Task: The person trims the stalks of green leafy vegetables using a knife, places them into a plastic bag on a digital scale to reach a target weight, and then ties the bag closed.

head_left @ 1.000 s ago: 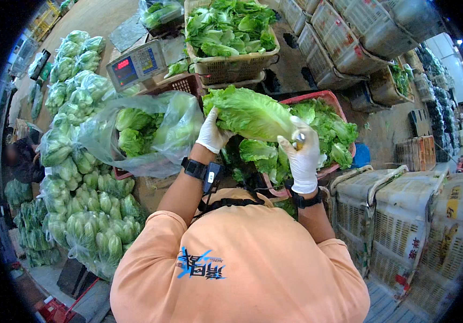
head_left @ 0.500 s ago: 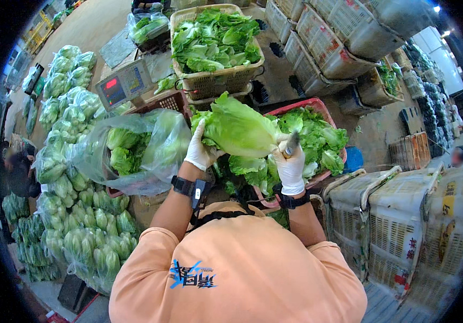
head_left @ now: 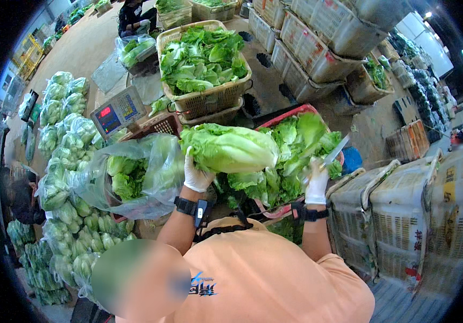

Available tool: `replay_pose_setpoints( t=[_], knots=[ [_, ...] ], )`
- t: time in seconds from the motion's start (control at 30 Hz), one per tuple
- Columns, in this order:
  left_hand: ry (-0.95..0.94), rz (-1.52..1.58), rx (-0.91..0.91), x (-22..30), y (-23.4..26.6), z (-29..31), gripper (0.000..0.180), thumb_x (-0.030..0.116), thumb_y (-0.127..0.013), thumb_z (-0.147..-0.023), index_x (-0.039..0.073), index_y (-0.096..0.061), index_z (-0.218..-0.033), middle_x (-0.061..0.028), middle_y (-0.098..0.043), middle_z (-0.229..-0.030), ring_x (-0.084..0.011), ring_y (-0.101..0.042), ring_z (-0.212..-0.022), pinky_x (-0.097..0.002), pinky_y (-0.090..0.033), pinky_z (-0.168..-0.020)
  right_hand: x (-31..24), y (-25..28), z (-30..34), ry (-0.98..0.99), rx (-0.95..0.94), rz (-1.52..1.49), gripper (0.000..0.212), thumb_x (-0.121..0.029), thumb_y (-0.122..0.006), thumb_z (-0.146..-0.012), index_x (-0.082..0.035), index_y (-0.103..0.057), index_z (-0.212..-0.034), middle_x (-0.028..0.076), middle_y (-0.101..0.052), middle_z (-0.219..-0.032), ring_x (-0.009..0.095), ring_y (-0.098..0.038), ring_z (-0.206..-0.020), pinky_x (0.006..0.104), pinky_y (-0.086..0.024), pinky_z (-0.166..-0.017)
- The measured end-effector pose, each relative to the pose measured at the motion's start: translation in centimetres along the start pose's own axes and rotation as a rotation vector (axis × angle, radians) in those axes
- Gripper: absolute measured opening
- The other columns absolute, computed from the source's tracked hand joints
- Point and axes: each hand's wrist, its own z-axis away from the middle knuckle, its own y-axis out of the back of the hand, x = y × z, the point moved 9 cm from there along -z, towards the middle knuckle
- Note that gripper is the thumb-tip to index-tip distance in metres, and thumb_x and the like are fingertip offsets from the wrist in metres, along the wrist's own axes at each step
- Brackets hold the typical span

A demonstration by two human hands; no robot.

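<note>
My left hand [head_left: 196, 175], in a white glove, grips a long head of lettuce [head_left: 231, 148] from below at its leafy end. The head lies sideways in the air, its pale base toward the right. A knife [head_left: 337, 149] is in my gloved right hand [head_left: 316, 184], its blade slanting up to the right. Both the hand and the knife are over a red crate [head_left: 302, 109] heaped with loose lettuce leaves [head_left: 301, 140]. Left of the held head, a clear plastic bag [head_left: 161, 175] stands open with lettuce heads [head_left: 126, 175] inside, set in a dark red crate [head_left: 158, 125].
Beyond the bag stands a scale [head_left: 117, 112] with a lit display. A beige crate [head_left: 204, 102] of leaves is ahead. Bagged vegetables [head_left: 67, 161] line the left. Stacked crates [head_left: 312, 54] rise far right; covered crates [head_left: 403, 215] stand near right. A person [head_left: 134, 19] sits far off.
My right hand with the knife has moved right, away from the lettuce's base. The lettuce head has tilted flatter and shifted slightly left and down in my left hand. The whole view has shifted.
</note>
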Motion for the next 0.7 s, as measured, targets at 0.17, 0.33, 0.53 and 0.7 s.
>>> replay_pose_setpoints(
  t=[0.17,0.33,0.53,0.7],
  knots=[
    [0.026,-0.466,-0.063,2.0,-2.8,2.1,0.067,0.04,-0.062,-0.084,0.008,-0.038,-0.137,-0.014,-0.046,-0.137,-0.0296,-0.045,-0.125,-0.0486,-0.035,-0.106,6.1,-8.4,8.3,-0.497,-0.64,-0.536,0.046,-0.04,-0.06,-0.089,-0.01,-0.048,-0.121,0.009,-0.061,-0.107,0.024,-0.062,-0.09,0.0341,-0.055,-0.072],
    [-0.145,-0.58,-0.378,4.6,-10.7,6.5,0.096,0.026,-0.081,-0.068,0.01,-0.027,-0.145,-0.01,-0.044,-0.138,-0.0245,-0.044,-0.125,-0.0414,-0.033,-0.107,5.2,-12.6,12.6,-0.616,-0.8,-0.549,0.053,-0.048,-0.046,-0.094,-0.005,-0.048,-0.125,0.007,-0.064,-0.103,0.014,-0.065,-0.079,0.0205,-0.049,-0.049],
    [-0.161,-0.609,-0.061,13.3,-7.5,12.7,0.09,0.022,-0.078,-0.07,0.009,-0.029,-0.145,-0.0106,-0.043,-0.138,-0.0238,-0.044,-0.125,-0.0401,-0.033,-0.107,3.1,-19.0,15.6,-0.354,-0.792,0.048,0.056,-0.054,-0.046,-0.092,-0.008,-0.051,-0.123,0.003,-0.066,-0.098,0.005,-0.058,-0.069,0.0185,-0.035,-0.041],
    [-0.575,-0.578,0.395,26.5,-1.3,21.4,0.054,0.024,-0.067,-0.083,0.006,-0.048,-0.129,-0.0105,-0.058,-0.121,-0.0256,-0.059,-0.106,-0.0416,-0.049,-0.092,4.3,-30.3,18.9,-0.074,-0.812,-0.01,0.043,-0.029,-0.068,-0.086,-0.005,-0.055,-0.121,0.002,-0.06,-0.09,0.007,-0.052,-0.074,0.0207,-0.044,-0.068]
  ],
)
